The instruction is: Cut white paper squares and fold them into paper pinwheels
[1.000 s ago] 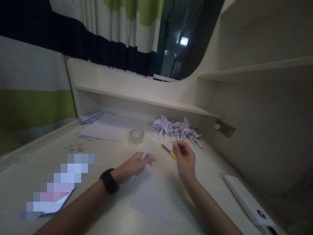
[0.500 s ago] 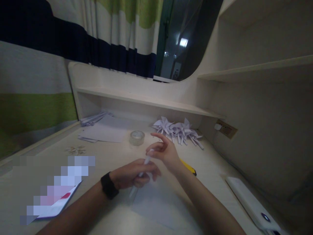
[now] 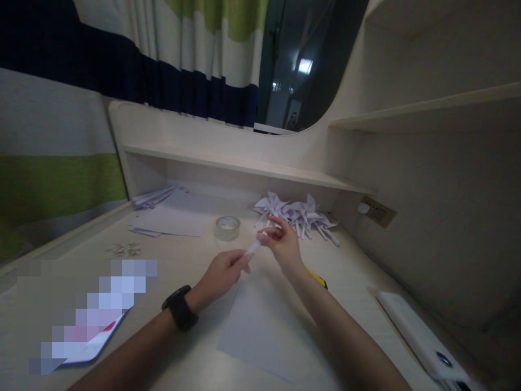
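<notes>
Between my hands is a thin white rolled paper stick (image 3: pixel 254 247), tilted up to the right. My left hand (image 3: pixel 223 272), with a black watch on its wrist, closes round the lower end. The fingertips of my right hand (image 3: pixel 281 244) pinch the upper end. Below my hands a sheet of white paper (image 3: pixel 256 336) lies flat on the desk. A yellow and black tool (image 3: pixel 317 278) is partly hidden behind my right forearm.
Several paper pinwheels (image 3: pixel 299 213) lie at the back right. A roll of clear tape (image 3: pixel 228 228) stands left of them, near a stack of paper (image 3: pixel 173 214). Small pale pieces (image 3: pixel 124 250) are scattered at left, above a blurred tablet-like object (image 3: pixel 91 347). A white device (image 3: pixel 419 334) lies at right.
Both hands have moved up and slightly right with the paper stick. It now leans flatter, and my right index finger has bent closer in.
</notes>
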Action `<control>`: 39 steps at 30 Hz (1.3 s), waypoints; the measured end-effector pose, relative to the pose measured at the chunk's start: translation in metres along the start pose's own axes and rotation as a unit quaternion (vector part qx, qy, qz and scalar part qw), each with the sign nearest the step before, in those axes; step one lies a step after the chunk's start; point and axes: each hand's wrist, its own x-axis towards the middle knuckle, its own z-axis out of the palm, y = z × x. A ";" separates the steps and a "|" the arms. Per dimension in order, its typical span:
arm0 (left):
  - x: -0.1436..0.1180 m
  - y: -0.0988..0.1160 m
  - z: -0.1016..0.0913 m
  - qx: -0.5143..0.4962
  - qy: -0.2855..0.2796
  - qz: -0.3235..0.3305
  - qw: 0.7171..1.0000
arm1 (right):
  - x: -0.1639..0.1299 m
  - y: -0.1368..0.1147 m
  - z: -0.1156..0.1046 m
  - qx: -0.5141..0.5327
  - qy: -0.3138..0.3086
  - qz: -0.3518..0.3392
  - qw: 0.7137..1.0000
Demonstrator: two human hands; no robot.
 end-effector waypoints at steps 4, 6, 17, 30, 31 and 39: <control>0.003 -0.002 -0.002 0.049 0.021 0.050 0.997 | 0.000 0.003 0.001 -0.014 -0.001 -0.006 1.000; 0.004 -0.002 -0.002 0.038 0.020 0.037 0.998 | 0.001 0.004 -0.001 -0.020 -0.001 -0.011 1.000; -0.003 -0.007 -0.008 -0.181 -0.197 -0.091 0.959 | -0.027 0.004 -0.033 -0.052 -0.167 -0.040 0.984; -0.001 -0.006 -0.001 0.015 -0.067 0.026 0.997 | -0.038 0.021 -0.032 -0.032 -0.076 0.018 0.996; -0.001 -0.005 -0.001 0.022 -0.062 0.024 0.998 | -0.038 0.021 -0.031 -0.033 -0.079 0.008 0.996; -0.005 -0.001 0.006 0.054 -0.012 0.069 0.996 | -0.044 0.030 -0.024 -0.022 0.002 -0.016 1.000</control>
